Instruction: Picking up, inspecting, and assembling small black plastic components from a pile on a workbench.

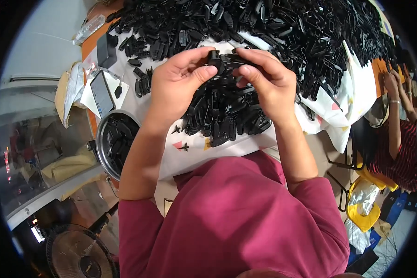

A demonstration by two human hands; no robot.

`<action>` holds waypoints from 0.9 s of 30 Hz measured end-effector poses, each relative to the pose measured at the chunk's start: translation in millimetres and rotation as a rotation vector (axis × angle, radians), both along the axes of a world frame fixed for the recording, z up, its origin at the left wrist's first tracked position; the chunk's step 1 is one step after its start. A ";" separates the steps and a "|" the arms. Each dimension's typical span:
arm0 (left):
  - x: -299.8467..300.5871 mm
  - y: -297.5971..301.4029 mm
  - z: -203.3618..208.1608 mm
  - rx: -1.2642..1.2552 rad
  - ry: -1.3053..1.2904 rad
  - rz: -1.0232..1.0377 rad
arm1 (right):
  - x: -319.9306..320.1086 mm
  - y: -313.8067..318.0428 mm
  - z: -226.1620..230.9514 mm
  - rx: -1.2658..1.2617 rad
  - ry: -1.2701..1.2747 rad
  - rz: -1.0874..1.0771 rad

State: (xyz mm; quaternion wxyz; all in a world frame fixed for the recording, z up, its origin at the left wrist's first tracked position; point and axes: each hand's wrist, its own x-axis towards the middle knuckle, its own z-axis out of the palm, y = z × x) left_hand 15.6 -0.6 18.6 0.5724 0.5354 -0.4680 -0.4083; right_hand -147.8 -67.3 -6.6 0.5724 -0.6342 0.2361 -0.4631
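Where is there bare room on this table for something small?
White cloth shows along the near edge, between the left forearm and the front pile of black plastic parts, beside small pieces; a smaller patch lies between the smartphone and that forearm. The far heap and metal pot are crowded.

Left fingers [192, 56] and right fingers [264, 60] pinched, bare forearms [142, 157] angled inward.

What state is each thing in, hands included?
Left hand: closed on the held black part
Right hand: closed on it too
Held black part: one piece or two, unclear
Heap of black parts: loose, jumbled
Phone: screen lit
Metal bowl: uncovered, black pieces inside
Bottle: lying on its side
Fan: spinning or stopped, cannot tell
White sheet: rumpled at right
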 end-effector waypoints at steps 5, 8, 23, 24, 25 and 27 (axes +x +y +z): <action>-8.2 18.8 9.7 -0.009 0.032 -0.009 | -2.4 12.7 16.2 -0.106 -0.078 -0.068; -10.7 28.1 10.7 -0.026 0.021 -0.022 | -8.2 19.0 20.4 -0.508 0.161 -0.106; -36.4 72.2 -28.4 -0.257 -0.153 0.124 | -33.9 76.3 8.0 -0.770 0.438 -0.155; -32.3 73.7 -26.6 -0.328 -0.388 0.109 | -36.3 75.8 8.9 -0.766 0.457 -0.128; -29.2 76.3 -23.4 -0.392 -0.626 0.099 | -38.0 75.7 9.1 -0.763 0.463 -0.114; -29.3 80.5 -18.1 -0.366 -0.710 0.084 | -39.9 75.3 8.8 -0.761 0.460 -0.066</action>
